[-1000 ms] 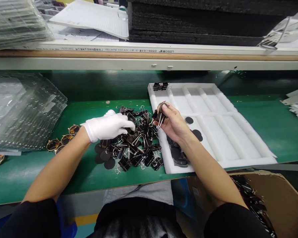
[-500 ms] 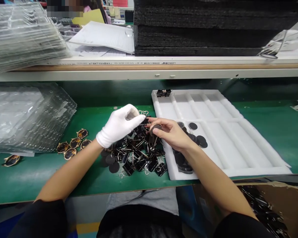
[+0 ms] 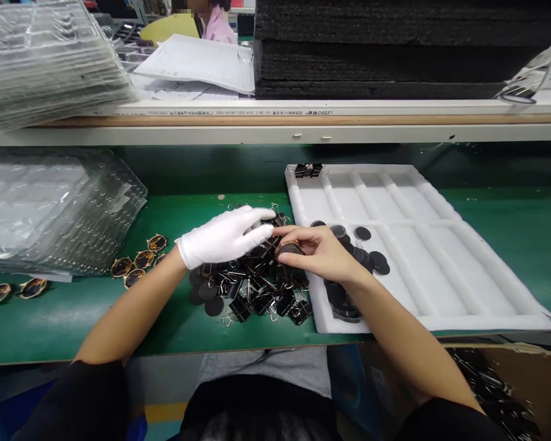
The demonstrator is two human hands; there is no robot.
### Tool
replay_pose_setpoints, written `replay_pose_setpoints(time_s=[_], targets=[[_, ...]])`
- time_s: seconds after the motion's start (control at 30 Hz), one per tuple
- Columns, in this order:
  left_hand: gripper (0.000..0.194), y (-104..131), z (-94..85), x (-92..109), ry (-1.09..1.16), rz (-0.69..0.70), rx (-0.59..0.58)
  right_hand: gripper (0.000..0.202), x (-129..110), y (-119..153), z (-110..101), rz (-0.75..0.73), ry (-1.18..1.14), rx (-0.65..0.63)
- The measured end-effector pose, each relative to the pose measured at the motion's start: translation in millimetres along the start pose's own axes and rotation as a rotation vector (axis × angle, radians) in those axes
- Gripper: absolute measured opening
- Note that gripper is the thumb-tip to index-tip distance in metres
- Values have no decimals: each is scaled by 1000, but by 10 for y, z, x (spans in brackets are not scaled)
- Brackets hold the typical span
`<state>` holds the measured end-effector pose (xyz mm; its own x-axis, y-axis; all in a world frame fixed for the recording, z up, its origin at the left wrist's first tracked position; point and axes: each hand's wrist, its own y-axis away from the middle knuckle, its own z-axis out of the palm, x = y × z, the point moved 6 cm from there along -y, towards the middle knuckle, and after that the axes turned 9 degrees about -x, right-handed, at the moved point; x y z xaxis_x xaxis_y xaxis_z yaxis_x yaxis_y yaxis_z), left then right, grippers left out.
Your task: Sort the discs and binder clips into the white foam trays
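Right hand, bare: pinching a dark round piece between thumb and fingers, the piece lying at its fingertips, over the pile of binder clips. Left hand, white-gloved: reaching above the pile, fingers slightly parted. White foam tray: lying beyond, rightward.

White papers beside a black stack

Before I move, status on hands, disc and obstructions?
Left hand, gloved: over clips, grip unclear. Right hand: pinching dark disc. Clips crowd beneath; right forearm crosses tray.
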<state>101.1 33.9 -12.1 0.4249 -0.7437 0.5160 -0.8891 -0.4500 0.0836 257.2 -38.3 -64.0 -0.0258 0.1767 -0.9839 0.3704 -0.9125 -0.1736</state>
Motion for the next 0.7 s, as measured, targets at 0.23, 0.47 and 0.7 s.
replay_pose_setpoints(time_s=[0.23, 0.47, 0.7], targets=[[58, -25, 90, -52, 199, 176, -240, 15, -17, -5, -126, -38, -48, 105], [46, -32, 73, -93, 114, 10, -228, 17, -81, 75, -170, 33, 135, -7], [52, -18, -8, -51, -112, -1, 111, 13, -39, 53, -194, 8, 150, 65]])
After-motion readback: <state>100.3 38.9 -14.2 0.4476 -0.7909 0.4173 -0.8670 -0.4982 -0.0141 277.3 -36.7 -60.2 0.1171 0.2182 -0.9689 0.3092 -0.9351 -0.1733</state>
